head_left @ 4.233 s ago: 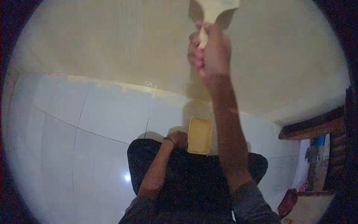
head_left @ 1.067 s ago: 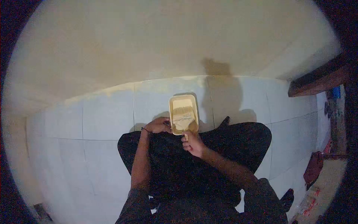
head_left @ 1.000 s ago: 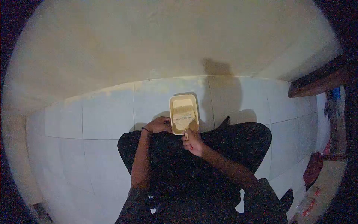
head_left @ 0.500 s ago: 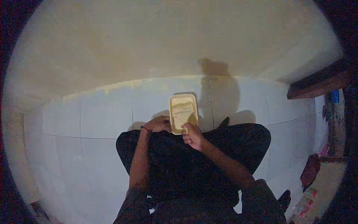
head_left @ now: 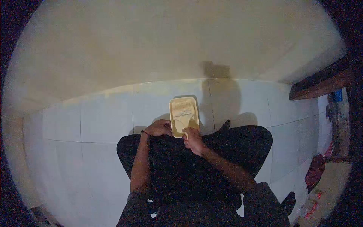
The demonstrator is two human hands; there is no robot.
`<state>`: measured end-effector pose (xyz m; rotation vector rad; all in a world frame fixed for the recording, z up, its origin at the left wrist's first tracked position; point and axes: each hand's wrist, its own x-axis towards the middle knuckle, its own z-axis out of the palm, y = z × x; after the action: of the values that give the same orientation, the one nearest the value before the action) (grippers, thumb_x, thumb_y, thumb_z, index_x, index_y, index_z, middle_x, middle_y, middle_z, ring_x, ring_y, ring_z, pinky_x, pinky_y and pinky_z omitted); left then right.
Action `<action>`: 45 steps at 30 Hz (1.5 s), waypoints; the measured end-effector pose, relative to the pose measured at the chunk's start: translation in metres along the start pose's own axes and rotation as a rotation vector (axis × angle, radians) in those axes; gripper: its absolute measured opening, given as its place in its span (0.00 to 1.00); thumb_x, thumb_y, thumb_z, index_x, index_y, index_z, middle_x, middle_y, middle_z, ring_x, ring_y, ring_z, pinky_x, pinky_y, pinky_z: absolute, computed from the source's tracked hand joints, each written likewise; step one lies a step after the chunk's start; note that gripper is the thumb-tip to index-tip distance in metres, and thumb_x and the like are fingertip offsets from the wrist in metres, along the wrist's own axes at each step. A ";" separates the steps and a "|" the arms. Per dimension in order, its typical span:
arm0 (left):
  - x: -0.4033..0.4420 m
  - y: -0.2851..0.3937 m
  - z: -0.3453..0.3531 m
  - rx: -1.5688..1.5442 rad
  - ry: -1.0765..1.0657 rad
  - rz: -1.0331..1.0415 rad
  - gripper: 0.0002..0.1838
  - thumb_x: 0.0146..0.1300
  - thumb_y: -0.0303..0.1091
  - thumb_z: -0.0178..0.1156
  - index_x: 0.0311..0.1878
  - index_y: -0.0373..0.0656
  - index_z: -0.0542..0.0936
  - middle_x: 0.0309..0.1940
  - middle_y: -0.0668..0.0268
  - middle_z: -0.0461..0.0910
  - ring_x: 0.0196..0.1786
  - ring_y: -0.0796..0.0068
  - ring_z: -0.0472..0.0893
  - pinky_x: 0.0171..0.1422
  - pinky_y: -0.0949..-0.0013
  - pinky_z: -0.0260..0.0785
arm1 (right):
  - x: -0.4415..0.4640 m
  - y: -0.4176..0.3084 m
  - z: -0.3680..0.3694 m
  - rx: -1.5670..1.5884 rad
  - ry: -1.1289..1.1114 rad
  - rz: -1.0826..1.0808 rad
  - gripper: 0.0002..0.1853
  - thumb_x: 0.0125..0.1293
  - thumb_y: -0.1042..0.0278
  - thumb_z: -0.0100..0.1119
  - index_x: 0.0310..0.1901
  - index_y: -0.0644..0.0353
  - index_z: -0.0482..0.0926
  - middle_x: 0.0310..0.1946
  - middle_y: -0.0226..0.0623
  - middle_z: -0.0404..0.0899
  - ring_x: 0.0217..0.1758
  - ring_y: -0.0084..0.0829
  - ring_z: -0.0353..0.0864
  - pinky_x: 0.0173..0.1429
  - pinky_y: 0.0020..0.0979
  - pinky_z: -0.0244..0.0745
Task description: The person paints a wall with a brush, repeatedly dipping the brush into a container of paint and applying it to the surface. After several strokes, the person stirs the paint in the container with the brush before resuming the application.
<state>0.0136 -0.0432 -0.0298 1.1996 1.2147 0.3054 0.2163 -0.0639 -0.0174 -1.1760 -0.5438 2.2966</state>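
Note:
A small cream-yellow paint tray (head_left: 172,117) lies on the floor before my crossed legs. A paint roller (head_left: 183,106) rests inside it, its wide head toward the far end and its thin frame running back to the handle. My right hand (head_left: 194,141) is wrapped round the handle at the tray's near right corner. At the tray's near left side, my left hand (head_left: 159,128) grips the rim; its fingertips are partly hidden. A dark band circles my left wrist.
Beyond the tray, a beige wall (head_left: 151,45) meets the pale tiled floor (head_left: 102,121), with yellowish smears along the joint. A dark wooden ledge (head_left: 315,83) juts in at right. Farther down lie a dark red item (head_left: 314,172) and a clear plastic package (head_left: 311,204).
The roller head has moved toward the far end of the tray. The tray sits slightly lower and farther left in view, and both hands stay at it.

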 end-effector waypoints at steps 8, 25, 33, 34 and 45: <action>-0.002 0.020 -0.008 0.096 0.002 0.028 0.18 0.40 0.32 0.63 0.37 0.39 0.74 0.33 0.65 0.76 0.38 0.75 0.74 0.46 0.71 0.65 | -0.009 -0.007 0.015 -0.165 0.115 -0.038 0.08 0.57 0.61 0.44 0.34 0.54 0.64 0.15 0.26 0.59 0.10 0.17 0.55 0.10 0.18 0.49; 0.052 0.006 -0.066 0.107 0.004 0.071 0.18 0.42 0.34 0.63 0.38 0.39 0.74 0.30 0.63 0.76 0.36 0.73 0.74 0.44 0.69 0.66 | 0.013 -0.040 0.011 0.210 0.059 0.309 0.12 0.55 0.60 0.47 0.36 0.58 0.64 0.17 0.28 0.59 0.09 0.15 0.52 0.08 0.16 0.46; 0.045 0.008 -0.060 0.127 -0.009 0.122 0.18 0.42 0.35 0.62 0.38 0.40 0.74 0.31 0.63 0.76 0.37 0.74 0.73 0.45 0.70 0.65 | 0.024 -0.031 0.019 0.231 0.094 0.231 0.13 0.54 0.59 0.48 0.35 0.58 0.64 0.17 0.27 0.59 0.09 0.16 0.52 0.08 0.16 0.46; 0.044 0.006 -0.060 0.127 -0.009 0.123 0.18 0.42 0.35 0.62 0.38 0.40 0.74 0.31 0.63 0.76 0.37 0.74 0.73 0.45 0.70 0.65 | 0.028 -0.028 0.017 0.231 0.094 0.230 0.13 0.54 0.59 0.48 0.35 0.58 0.64 0.17 0.27 0.59 0.09 0.16 0.52 0.08 0.16 0.46; 0.037 0.018 -0.056 0.140 0.022 0.131 0.16 0.41 0.32 0.61 0.36 0.41 0.74 0.30 0.65 0.76 0.35 0.75 0.74 0.44 0.72 0.65 | 0.055 -0.040 0.025 0.204 0.082 0.176 0.07 0.56 0.61 0.44 0.33 0.54 0.63 0.16 0.25 0.59 0.11 0.15 0.53 0.10 0.16 0.47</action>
<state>-0.0116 0.0222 -0.0281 1.4036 1.1943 0.3363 0.1781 -0.0023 -0.0158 -1.2524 -0.1766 2.3713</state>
